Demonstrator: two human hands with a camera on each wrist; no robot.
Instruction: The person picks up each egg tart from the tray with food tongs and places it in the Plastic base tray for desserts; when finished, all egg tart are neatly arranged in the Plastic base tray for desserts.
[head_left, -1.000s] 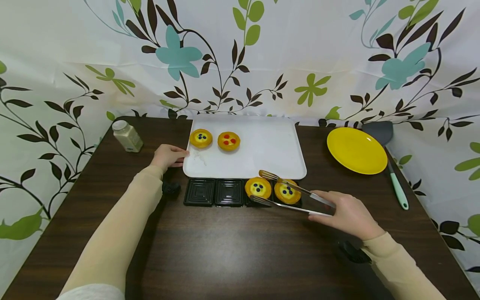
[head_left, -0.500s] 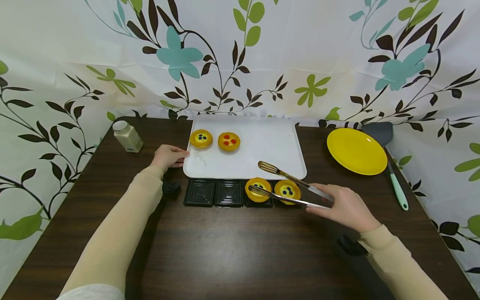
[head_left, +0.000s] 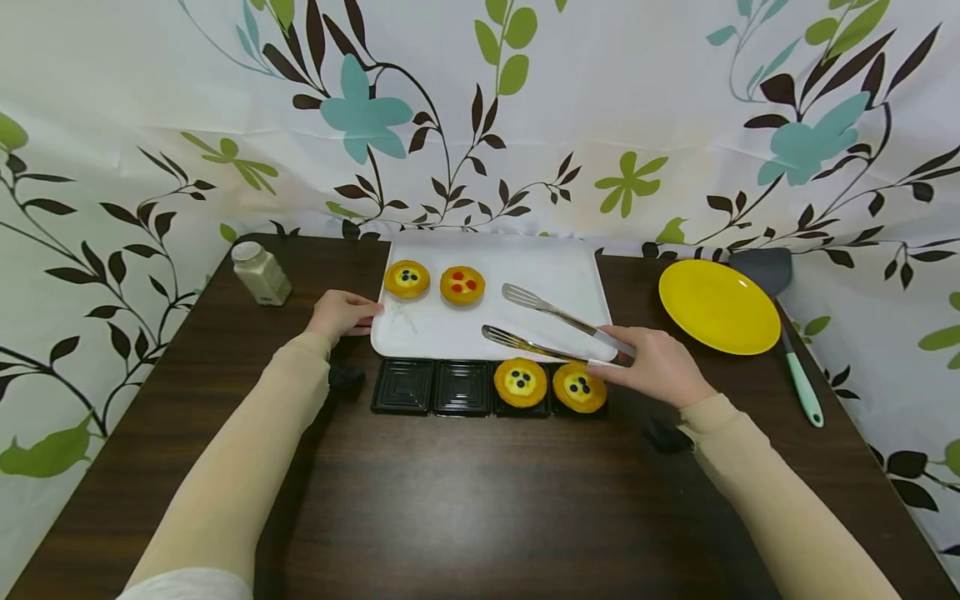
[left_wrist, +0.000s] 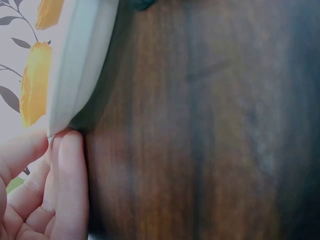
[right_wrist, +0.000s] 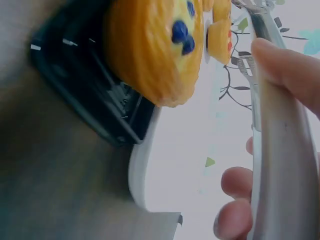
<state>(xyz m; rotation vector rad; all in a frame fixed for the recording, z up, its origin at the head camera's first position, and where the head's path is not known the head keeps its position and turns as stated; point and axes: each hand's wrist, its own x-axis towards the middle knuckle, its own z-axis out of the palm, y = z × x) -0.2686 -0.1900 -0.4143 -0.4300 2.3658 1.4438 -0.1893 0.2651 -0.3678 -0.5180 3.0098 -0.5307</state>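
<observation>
My left hand (head_left: 341, 315) pinches the left rim of a white tray (head_left: 547, 246) between thumb and fingers, as the left wrist view also shows. In my right hand (head_left: 656, 362) is a pair of metal tongs (head_left: 558, 312), spread apart with nothing between their tips, over the tray's front right part. On the tray sit a blueberry tart (head_left: 407, 279) and, to its right, a tart with red fruit (head_left: 462, 286). Two more blueberry tarts, one (head_left: 521, 382) beside the other (head_left: 579, 387), fill the right compartments of a black container (head_left: 402, 387) in front.
A yellow plate (head_left: 720, 307) lies at the right, overlapping a spatula (head_left: 802, 379) with a mint handle. At the back left stands a jar (head_left: 261, 273) with a white lid. A patterned cloth hangs behind the dark wooden table (head_left: 450, 500).
My right hand has moved the tongs up and left, from over the tarts in the black container to over the tray. The left hand keeps its hold on the tray's rim.
</observation>
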